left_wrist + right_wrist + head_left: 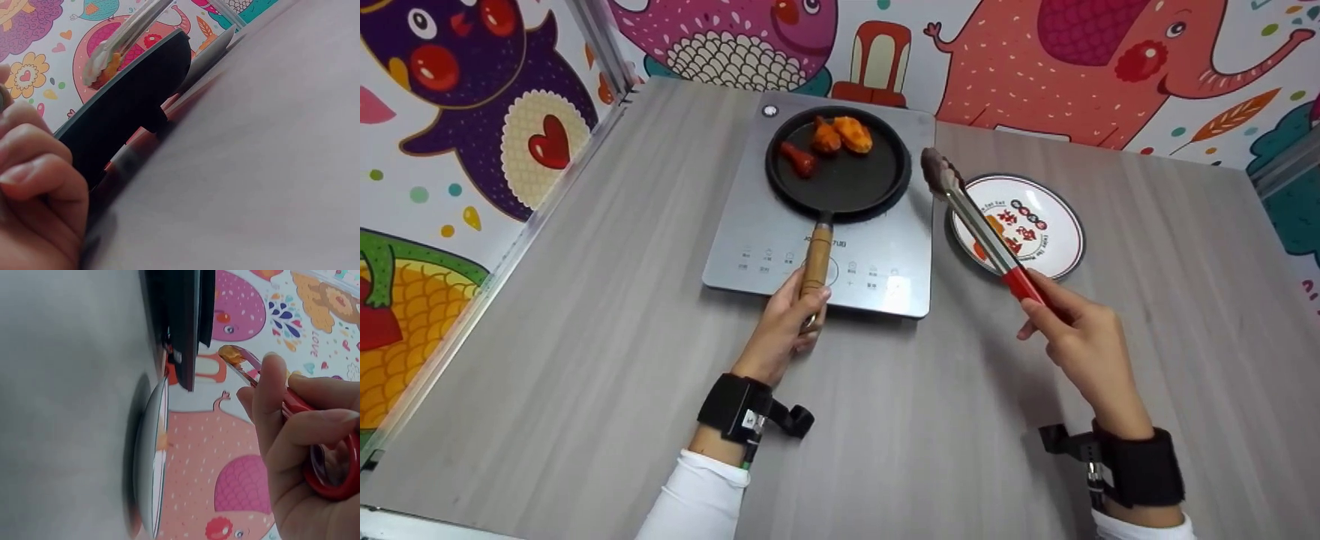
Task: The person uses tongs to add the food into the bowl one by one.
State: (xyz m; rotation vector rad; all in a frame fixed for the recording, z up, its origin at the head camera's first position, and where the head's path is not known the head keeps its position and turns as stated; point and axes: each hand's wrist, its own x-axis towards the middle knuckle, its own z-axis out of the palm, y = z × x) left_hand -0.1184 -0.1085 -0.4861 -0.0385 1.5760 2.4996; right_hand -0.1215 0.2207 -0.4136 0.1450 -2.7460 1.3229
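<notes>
Food in pan: three pieces, a reddish drumstick (799, 160) at the left and two orange pieces (853, 133) near the far rim, lay in the pan (870, 184), up and to the left of the right hand (1087, 337).
Pan position: on the hob (742, 210), its wooden handle (817, 262) pointing back toward the person and slightly left.
Left hand (791, 322): fingers curled round the handle near its end; nearer hand to the pan.
Right hand grip: thumb and fingers pinched the red grips of the tongs (982, 232).
Tongs axis: slanted forward and left from the hand, raised, tips just beside the pan's right rim, shaft crossing above the plate's left part.
Tongs tips: orange showed there in both wrist views; whether a piece was clamped could not be confirmed.
Plate (1057, 240): on the table right of the hob, nearer the right hand; orange patch partly behind the tongs, food or print not determined.
</notes>
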